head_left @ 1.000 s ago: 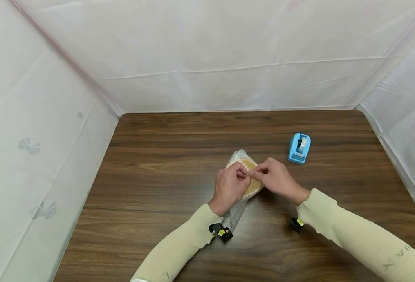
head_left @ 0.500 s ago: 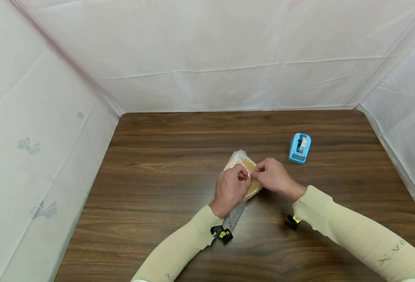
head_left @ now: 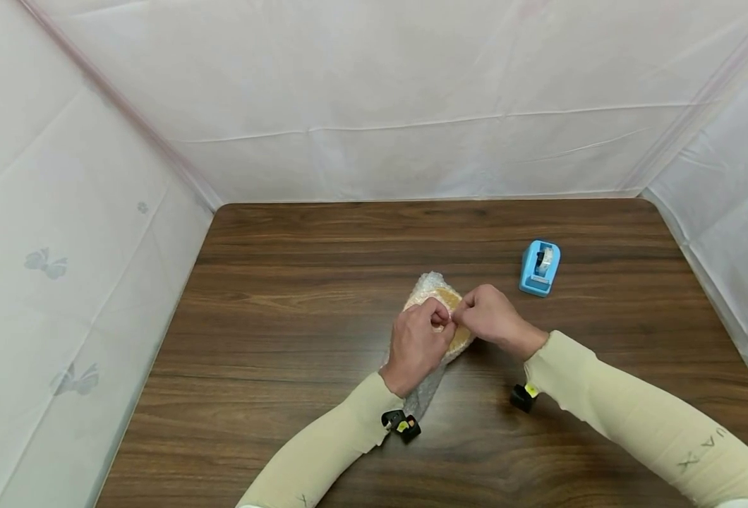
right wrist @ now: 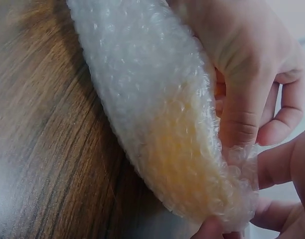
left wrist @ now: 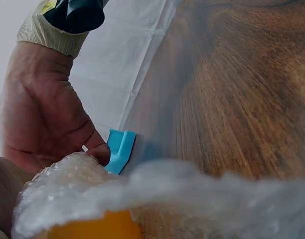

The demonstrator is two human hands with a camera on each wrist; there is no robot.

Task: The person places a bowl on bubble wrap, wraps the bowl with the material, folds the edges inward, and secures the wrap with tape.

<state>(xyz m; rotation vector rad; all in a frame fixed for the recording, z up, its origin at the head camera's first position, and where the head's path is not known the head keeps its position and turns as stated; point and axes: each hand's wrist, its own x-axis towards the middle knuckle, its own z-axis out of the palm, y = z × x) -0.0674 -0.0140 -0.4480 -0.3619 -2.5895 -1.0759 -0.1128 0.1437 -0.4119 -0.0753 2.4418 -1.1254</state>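
Observation:
A round yellow-orange object [head_left: 461, 341] lies wrapped in clear bubble wrap [head_left: 429, 283] near the middle of the table. My left hand [head_left: 415, 342] pinches the edge of the wrap above it, fingers curled. Close by on the right, my right hand [head_left: 496, 321] pinches the wrap as well, the two sets of fingertips almost meeting. In the right wrist view the wrap [right wrist: 137, 74] bulges over the yellow thing, and its gathered end sits between fingers of both hands. The left wrist view catches some bare orange [left wrist: 97, 226] under the wrap. The object's exact kind is hidden.
A light blue tape dispenser [head_left: 540, 268] with a roll of clear tape stands beyond my right hand. The dark wood table [head_left: 272, 296] is enclosed by white sheeting [head_left: 374, 99] at the back and both sides. Small black cameras [head_left: 401, 425] hang at the wrists.
My right hand and forearm have shifted slightly left. My left hand and the wrapped object have moved slightly toward me. Both hands keep pinching the wrap.

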